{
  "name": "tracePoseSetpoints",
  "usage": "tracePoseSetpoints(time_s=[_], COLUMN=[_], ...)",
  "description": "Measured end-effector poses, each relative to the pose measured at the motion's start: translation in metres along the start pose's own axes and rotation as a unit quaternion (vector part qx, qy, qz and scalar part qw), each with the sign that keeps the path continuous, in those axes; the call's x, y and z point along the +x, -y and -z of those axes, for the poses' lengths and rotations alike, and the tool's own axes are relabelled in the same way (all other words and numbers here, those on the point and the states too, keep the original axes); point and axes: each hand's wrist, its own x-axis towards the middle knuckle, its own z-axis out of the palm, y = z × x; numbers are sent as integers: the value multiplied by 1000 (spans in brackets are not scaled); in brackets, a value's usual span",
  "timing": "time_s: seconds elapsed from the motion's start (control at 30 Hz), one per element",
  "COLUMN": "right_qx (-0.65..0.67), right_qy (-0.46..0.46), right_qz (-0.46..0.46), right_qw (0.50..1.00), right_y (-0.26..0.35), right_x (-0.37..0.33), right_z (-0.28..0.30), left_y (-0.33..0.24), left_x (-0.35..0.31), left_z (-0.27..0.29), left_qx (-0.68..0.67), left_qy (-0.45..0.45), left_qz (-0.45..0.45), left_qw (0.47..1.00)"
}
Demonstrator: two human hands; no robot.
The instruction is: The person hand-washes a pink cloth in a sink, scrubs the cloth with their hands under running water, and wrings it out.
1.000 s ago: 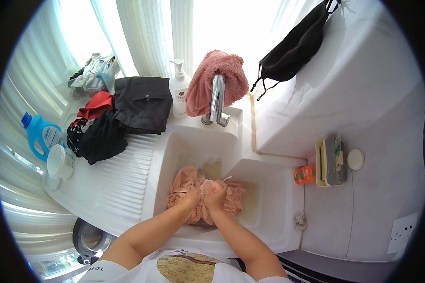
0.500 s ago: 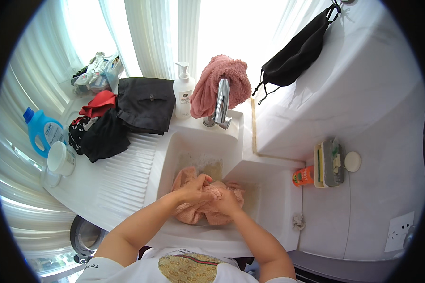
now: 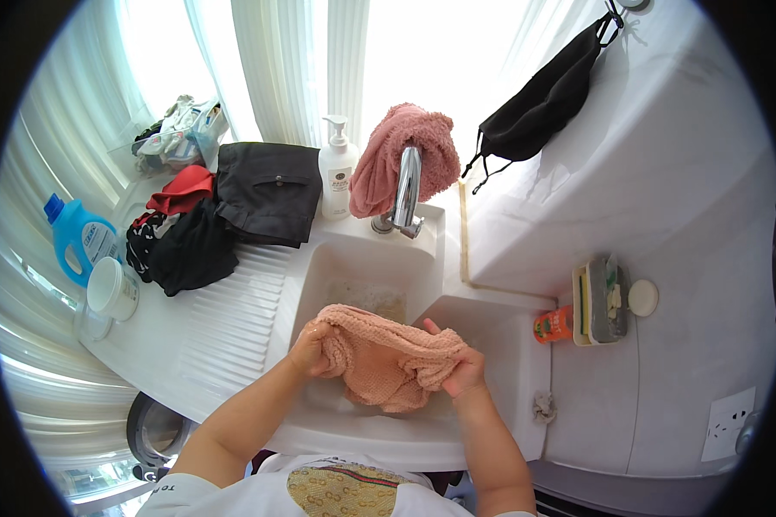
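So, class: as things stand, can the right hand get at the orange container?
Probably yes: nothing tall blocks the right hand from the orange container, but it would first need to release the peach cloth.

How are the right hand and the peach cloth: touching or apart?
Touching: the head view shows the right hand gripping one end of the peach cloth.

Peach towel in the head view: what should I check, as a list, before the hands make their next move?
1. Left hand grips one end of the peach towel: ok.
2. Right hand grips the other end: ok.
3. Towel over the sink: ok.
4. Faucet uncovered: not ok, a darker pink cloth is bunched against it.
5. Black clothes outside the sink: ok.
6. Towel free of soap: cannot tell.
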Motion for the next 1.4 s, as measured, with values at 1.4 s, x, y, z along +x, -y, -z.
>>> tracePoseSetpoints(time_s=[1.4], right_qx=[-477], right_qy=[-296], right_qz=[301], right_qw=[771], right_y=[-132], right_x=[58], right_z=[-15], left_y=[65], left_x=[22], left_z=[-31], left_qx=[51], left_qy=[-301], left_qz=[77], left_qw=[949])
